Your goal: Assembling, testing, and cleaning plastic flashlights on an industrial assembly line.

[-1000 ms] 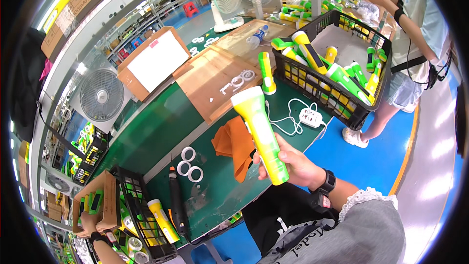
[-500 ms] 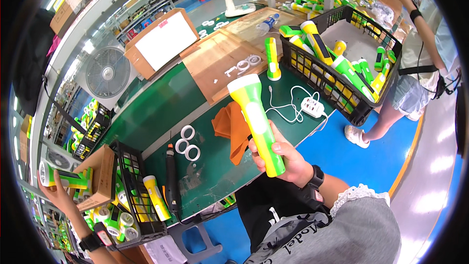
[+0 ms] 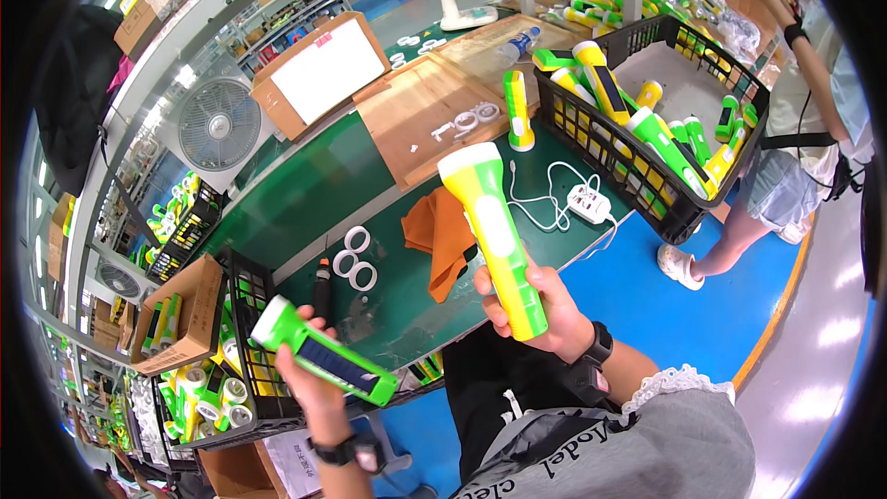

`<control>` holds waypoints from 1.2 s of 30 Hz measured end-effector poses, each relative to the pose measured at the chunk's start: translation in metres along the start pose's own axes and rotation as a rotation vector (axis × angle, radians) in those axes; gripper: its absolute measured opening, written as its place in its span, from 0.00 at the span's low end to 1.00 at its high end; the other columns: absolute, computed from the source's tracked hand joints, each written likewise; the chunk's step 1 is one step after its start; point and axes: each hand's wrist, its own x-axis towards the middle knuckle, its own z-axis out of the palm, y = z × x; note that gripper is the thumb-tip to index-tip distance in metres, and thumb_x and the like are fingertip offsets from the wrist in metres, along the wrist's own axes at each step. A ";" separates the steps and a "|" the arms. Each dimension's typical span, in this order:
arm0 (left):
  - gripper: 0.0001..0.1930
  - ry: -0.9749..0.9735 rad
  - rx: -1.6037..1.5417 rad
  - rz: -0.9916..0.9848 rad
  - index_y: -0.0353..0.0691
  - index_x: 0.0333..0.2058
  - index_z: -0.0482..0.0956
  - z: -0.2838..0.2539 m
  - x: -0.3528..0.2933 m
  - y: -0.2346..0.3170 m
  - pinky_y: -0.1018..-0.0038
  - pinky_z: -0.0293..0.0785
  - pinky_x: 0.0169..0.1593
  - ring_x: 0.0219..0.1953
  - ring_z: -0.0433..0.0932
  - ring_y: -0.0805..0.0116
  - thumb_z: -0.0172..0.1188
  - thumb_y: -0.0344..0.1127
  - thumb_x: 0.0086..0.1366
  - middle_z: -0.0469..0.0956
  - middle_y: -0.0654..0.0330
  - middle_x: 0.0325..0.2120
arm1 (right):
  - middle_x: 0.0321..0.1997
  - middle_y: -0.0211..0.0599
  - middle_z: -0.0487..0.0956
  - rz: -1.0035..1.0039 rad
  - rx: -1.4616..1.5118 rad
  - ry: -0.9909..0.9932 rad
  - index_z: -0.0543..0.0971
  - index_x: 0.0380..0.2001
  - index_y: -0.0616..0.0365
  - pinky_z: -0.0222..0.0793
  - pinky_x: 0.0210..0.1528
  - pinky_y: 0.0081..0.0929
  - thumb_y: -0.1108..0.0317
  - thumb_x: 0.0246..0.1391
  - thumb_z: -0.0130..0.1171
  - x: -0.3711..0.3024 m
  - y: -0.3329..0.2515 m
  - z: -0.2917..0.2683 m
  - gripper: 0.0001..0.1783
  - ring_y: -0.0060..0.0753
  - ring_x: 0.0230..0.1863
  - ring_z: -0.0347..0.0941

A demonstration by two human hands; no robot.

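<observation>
Head view, watched remotely. Right hand [image 3: 560, 322] wraps the handle of a yellow-green flashlight [image 3: 493, 231], white head up; I judge this grip keeps the lens end unobstructed. Left hand [image 3: 311, 386] grips a green flashlight [image 3: 337, 365], dark panel exposed. Orange cloth [image 3: 434, 236] lies on the bench [image 3: 407, 325], likely for easy reach.

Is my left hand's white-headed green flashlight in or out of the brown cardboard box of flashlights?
Out: your left hand holds the green flashlight right of the cardboard box.

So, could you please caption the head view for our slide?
Left hand holds a green torch, right hand a green-yellow torch, at a bench.
</observation>
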 end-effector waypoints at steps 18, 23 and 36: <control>0.28 -0.157 -0.445 -0.479 0.37 0.43 0.70 0.035 0.055 -0.150 0.74 0.75 0.28 0.25 0.75 0.70 0.38 0.58 0.62 0.75 0.59 0.29 | 0.34 0.39 0.66 0.103 -0.081 0.060 0.48 0.60 0.41 0.64 0.21 0.21 0.47 0.49 0.50 0.002 0.014 -0.008 0.38 0.28 0.21 0.65; 0.30 -0.152 -0.275 -0.544 0.36 0.39 0.72 0.027 0.059 -0.161 0.76 0.73 0.27 0.20 0.74 0.70 0.39 0.60 0.60 0.74 0.60 0.21 | 0.33 0.39 0.70 0.056 -0.164 0.041 0.54 0.58 0.49 0.69 0.25 0.24 0.52 0.47 0.56 0.011 0.018 -0.008 0.37 0.29 0.26 0.70; 0.29 -0.037 -0.444 -0.478 0.37 0.39 0.72 0.037 0.060 -0.152 0.72 0.75 0.28 0.23 0.76 0.67 0.37 0.60 0.62 0.77 0.56 0.26 | 0.37 0.27 0.75 -0.878 -2.366 0.272 0.75 0.43 0.43 0.64 0.46 0.35 0.72 0.26 0.66 0.026 0.006 -0.031 0.32 0.27 0.37 0.72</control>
